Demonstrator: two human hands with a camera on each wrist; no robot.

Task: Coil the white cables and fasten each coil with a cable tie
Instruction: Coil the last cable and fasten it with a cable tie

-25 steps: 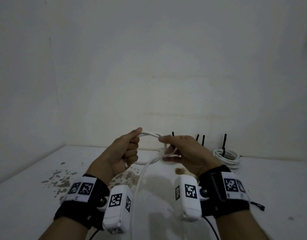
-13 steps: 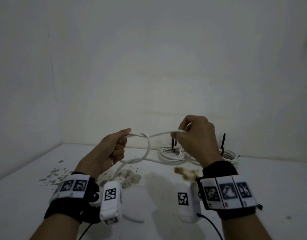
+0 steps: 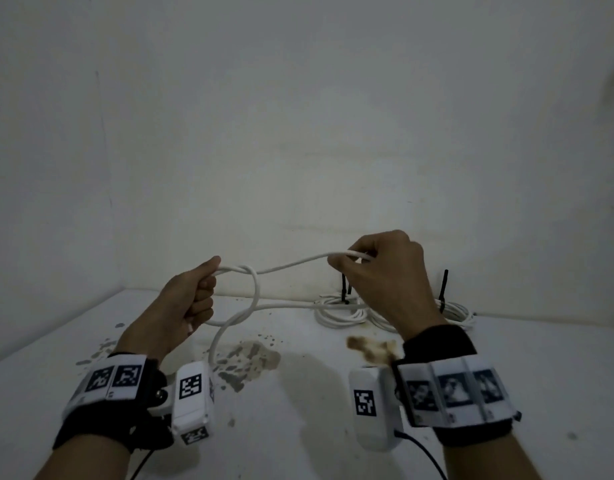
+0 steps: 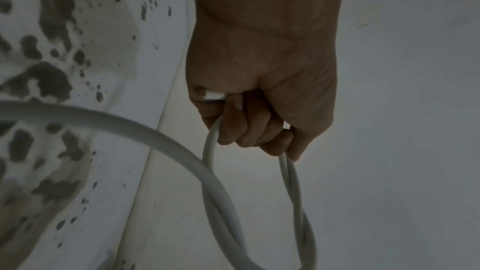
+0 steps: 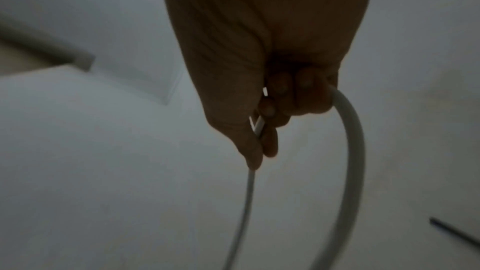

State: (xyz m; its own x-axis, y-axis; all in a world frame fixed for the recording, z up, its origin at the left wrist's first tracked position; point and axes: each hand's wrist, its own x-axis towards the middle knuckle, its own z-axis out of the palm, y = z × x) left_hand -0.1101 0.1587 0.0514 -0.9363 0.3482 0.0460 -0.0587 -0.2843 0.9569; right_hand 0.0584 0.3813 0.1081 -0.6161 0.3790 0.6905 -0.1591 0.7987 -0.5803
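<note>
Both grips clamped on the white cable (image 3: 291,268): left hand (image 3: 180,306) fisted round the started loop at 9 o'clock, right hand (image 3: 385,271) pinching the running length at 2 o'clock, above the worktop (image 3: 298,410). Strands cross in between. I judge the next turn needs matching the loop size and feeding slack without twist. Tied coils (image 3: 340,310) lie at 1 o'clock.

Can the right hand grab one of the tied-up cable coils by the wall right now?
Probably not yet. The right hand is busy pinching the white cable, also gripped by the left hand. The tied coils lie just behind it with nothing between, so it would have to let go first.
</note>
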